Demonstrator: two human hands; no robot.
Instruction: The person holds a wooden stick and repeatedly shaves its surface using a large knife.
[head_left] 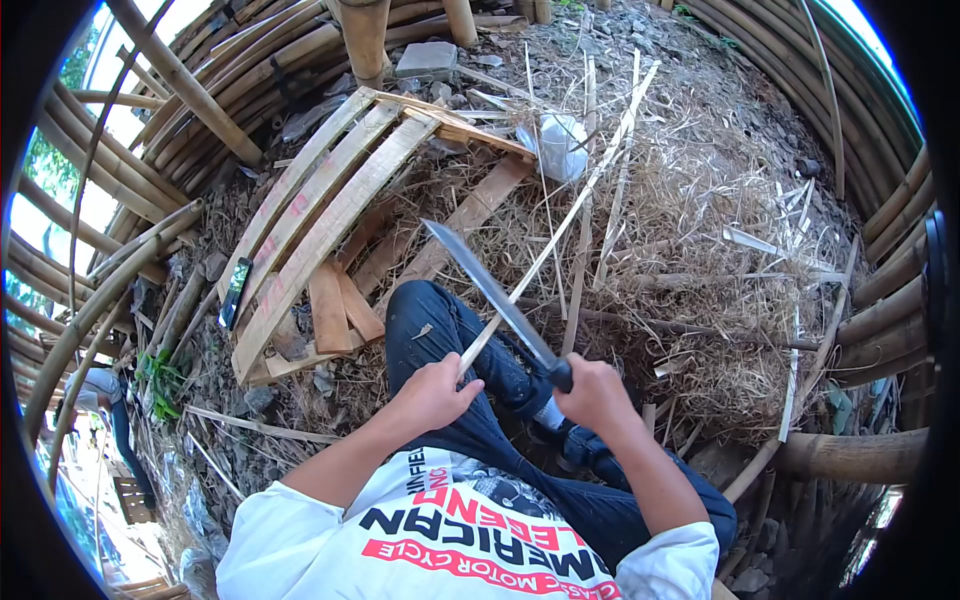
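My left hand [436, 394] is closed round the lower end of a long thin bamboo strip [560, 233], which slants up and to the right over the straw. In my right hand [596, 396] is the black handle of a large knife [497, 297]. Its long blade points up and to the left, crossing the strip just beyond my left hand; whether blade and strip touch is not clear. Both hands are above my bent legs in dark trousers.
A wooden pallet [318, 212] with a dark tool on its edge lies at the left. Straw and loose strips cover the ground at the right [700, 330]. Bamboo poles surround the place. A grey block [427, 60] and a white plastic bag [562, 147] lie ahead. Another person [100, 390] is far left.
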